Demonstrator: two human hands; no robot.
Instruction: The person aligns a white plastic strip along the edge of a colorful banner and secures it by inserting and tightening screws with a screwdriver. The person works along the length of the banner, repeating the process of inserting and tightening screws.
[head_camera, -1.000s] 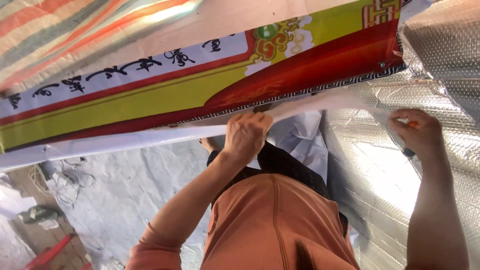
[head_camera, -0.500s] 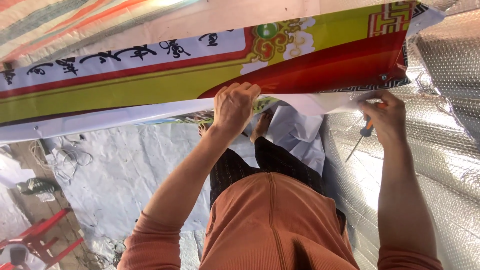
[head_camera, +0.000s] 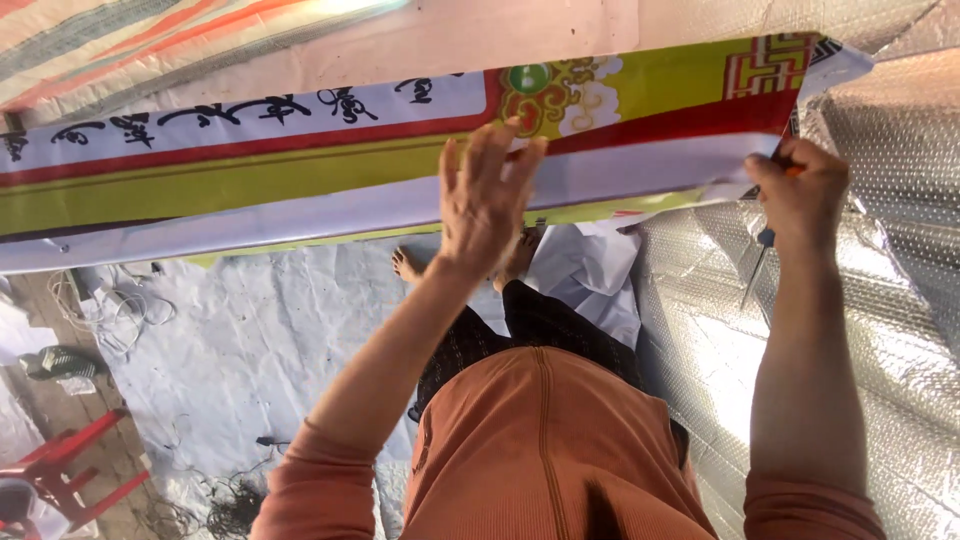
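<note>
Banner (head_camera: 300, 180): long glossy strip, yellow-green, red and white bands, black brush script, ornate corner motif. Left hand (head_camera: 487, 190) flat on banner middle, fingers spread, gripping nothing. Right hand (head_camera: 800, 190) closed around screwdriver (head_camera: 757, 265) at banner's right end. Silver bubble foil (head_camera: 880, 300) right of banner; crumpled white sheet (head_camera: 260, 350) below.

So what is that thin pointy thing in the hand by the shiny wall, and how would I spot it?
Find the silver bubble-foil wall on the right side. Against it, the right hand grips the end of the long colourful banner. Hanging down from that fist is a screwdriver: a slim metal shaft pointing downward, with a bit of orange handle showing by the knuckles. It is the only thin, stiff thing there.
</note>
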